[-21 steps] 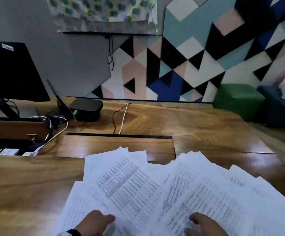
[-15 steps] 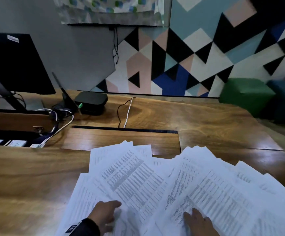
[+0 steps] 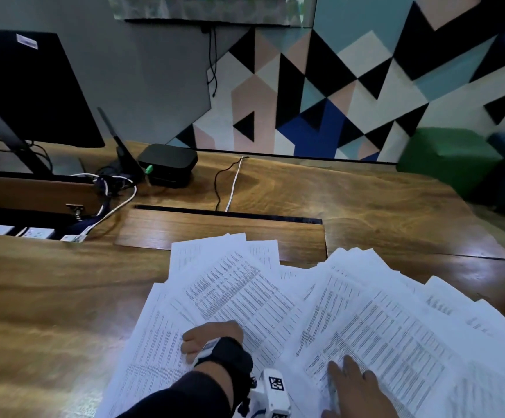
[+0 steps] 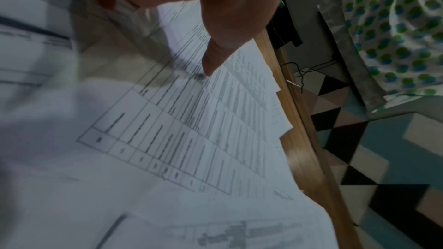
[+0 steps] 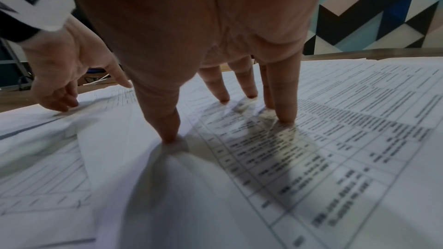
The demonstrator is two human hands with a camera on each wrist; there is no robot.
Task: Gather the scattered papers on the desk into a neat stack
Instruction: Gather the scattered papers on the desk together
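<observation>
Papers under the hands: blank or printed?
Papers: white, printed with dark ruled tables; clearest in the right wrist view.

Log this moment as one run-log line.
papers: fanned on desk, unstacked | left hand: fingertips on sheets | right hand: straight fingers pressing sheets | nothing lifted

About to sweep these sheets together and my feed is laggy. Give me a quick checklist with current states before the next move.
1. Right hand planted on the white printed paper sheets, straight fingers touching: ok.
2. Left hand on the left sheets, fingers loosely curled, nothing pinched: ok.
3. Sheets aligned into one stack: not ok, fanned and overlapping.
4. All sheets on the brown wooden desk: cannot tell, the near and right edges are cut off.
5. White cable and black box away from the sheets: ok.
</observation>
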